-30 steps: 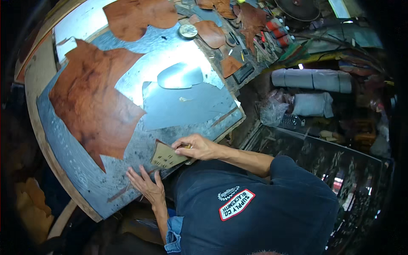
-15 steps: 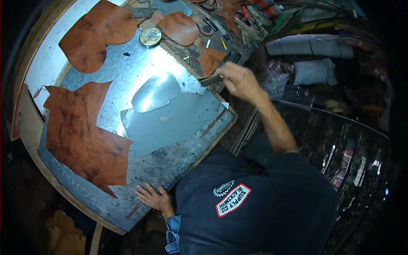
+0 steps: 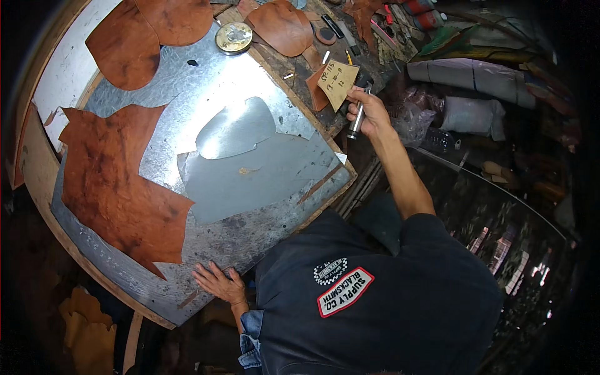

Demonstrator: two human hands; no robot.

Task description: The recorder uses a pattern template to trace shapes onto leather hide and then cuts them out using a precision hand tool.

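My right hand (image 3: 370,114) is closed around a slim silver pen-like tool (image 3: 356,125) and a small beige pattern piece (image 3: 337,82) with handwriting on it. The pattern is raised over the bench's far right edge, in front of a small brown leather piece (image 3: 317,89). My left hand (image 3: 219,284) lies with fingers spread on the near edge of the metal-topped table (image 3: 231,240), holding nothing. A large brown leather piece (image 3: 125,187) with a ragged outline lies beyond it. Mid-table, a rounded grey sheet piece (image 3: 236,128) overlaps a larger grey sheet (image 3: 250,178).
Two rounded leather pieces (image 3: 122,47) lie at the far left. A round tin (image 3: 234,38) stands near the far edge. The cluttered side bench holds another leather piece (image 3: 281,28), a black-handled tool (image 3: 332,25) and scraps. Wrapped rolls (image 3: 472,78) are stacked at right.
My right hand has risen slightly away from the table's right edge; the pattern's written face and the silver tool now show. My left hand stays on the table. The view has shifted a little.
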